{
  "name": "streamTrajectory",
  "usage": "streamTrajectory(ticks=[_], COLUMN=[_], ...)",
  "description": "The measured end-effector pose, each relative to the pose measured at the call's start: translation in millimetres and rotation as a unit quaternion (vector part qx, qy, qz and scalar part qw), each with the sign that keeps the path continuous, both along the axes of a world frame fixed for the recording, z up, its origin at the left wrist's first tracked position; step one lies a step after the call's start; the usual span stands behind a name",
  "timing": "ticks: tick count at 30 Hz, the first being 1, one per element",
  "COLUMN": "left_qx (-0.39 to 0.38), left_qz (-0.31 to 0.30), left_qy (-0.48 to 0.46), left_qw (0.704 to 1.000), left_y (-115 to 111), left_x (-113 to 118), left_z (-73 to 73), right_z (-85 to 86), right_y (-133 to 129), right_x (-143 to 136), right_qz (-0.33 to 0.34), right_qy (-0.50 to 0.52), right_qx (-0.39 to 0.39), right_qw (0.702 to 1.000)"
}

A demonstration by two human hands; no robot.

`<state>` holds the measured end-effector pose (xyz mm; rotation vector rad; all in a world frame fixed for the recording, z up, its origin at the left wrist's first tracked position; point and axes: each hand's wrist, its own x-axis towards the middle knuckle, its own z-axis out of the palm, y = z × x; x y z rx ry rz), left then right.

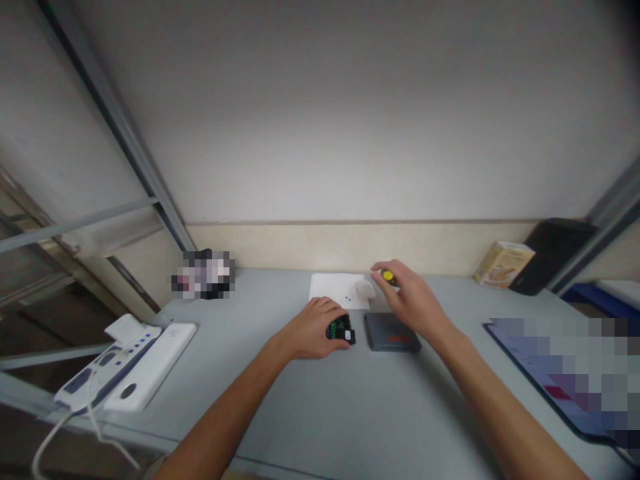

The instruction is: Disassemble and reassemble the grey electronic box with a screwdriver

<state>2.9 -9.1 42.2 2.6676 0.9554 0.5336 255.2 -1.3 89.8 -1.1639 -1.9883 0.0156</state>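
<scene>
In the middle of the grey table, my left hand (320, 328) is closed around the side of a small green circuit board (342, 329) with black parts and a white label. My right hand (407, 293) grips what looks like a screwdriver (389, 275) with a yellow-and-black handle; its shaft is hidden. Below that hand lies a flat dark grey box (391, 333) with red marking and a row of slots along its front. Behind both hands is a white sheet of paper (327, 285), bearing tiny dark pieces (348, 298) and a pale rounded item (365, 289).
A white power strip (107, 367) with cables and a white slab-like device (153, 367) occupy the left edge. At the back right, a yellow carton (503, 264) leans by a black case (555, 253). A dark-edged mat or board (545, 393) lies right. A blurred-out item (204, 275) stands back left.
</scene>
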Motion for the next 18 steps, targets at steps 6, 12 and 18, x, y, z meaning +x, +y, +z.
streamTrajectory(ticks=[6,12,18], left_qx=[-0.019,-0.035,-0.041], left_qz=[0.004,0.024,0.035], left_qy=[-0.030,-0.054,-0.067], left_qw=[0.999,0.998,0.996], left_y=[0.8,-1.6,-3.0], left_x=[-0.5,-3.1,-1.0], left_z=[-10.8,-19.6,-22.1], right_z=[9.0,-26.4,-39.4], right_y=[-12.5,1.5,3.0], right_x=[23.1,12.5,4.3], right_qz=[-0.158,-0.108,-0.107], right_qy=[0.173,0.259,0.218], right_qx=[0.055,-0.070,-0.089], right_qw=[0.971,0.957,0.966])
